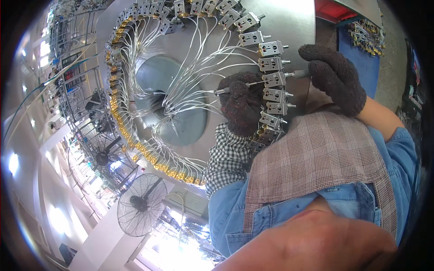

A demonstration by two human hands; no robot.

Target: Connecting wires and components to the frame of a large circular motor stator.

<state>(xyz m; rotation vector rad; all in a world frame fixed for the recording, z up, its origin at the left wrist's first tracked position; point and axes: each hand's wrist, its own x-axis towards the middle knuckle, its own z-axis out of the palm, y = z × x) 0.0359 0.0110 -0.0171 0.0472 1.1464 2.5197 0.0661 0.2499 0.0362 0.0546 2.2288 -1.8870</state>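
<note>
Between the two gloved hands, a small metal box [274, 80] is set in a curved row of similar boxes [271, 48]. On its left side, a slim metal rod [254, 83] is pinched by the left hand [242, 104], its tip directed at the box; whether they touch cannot be told. On its other side, a grey cylindrical piece [301, 73] is grasped by the right hand [334, 77], near the box's stem. Beyond the left grip, white wires [171, 103] are spread over a grey disc [190, 131].
</note>
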